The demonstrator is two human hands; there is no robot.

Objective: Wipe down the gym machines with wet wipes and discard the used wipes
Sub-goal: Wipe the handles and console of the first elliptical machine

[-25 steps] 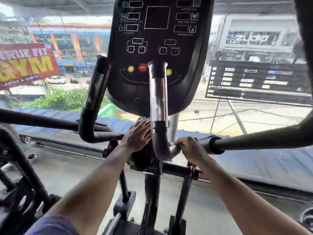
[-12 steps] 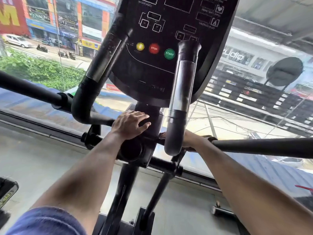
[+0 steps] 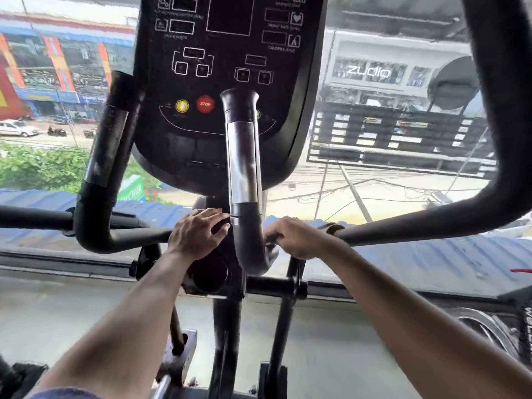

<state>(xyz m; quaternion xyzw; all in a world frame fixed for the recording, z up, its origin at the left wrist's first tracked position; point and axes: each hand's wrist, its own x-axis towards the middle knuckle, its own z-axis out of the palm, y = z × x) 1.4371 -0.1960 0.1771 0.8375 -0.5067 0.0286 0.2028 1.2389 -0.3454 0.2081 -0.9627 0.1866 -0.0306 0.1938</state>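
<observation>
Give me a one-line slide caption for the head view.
Left hand flat on the machine's black hub, right hand curled around the handlebar base below the console.

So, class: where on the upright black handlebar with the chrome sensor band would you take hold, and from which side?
Grip the upright black handlebar's chrome band, coming from the near side. It is a straight, round stretch a palm can wrap; below it curves away, where the right hand already sits.

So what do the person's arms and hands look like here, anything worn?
Both forearms are bare, and the left hand and right hand show no gloves, rings or watch that I can see. A bit of blue-purple sleeve shows at the bottom left edge, on the left arm.
</observation>
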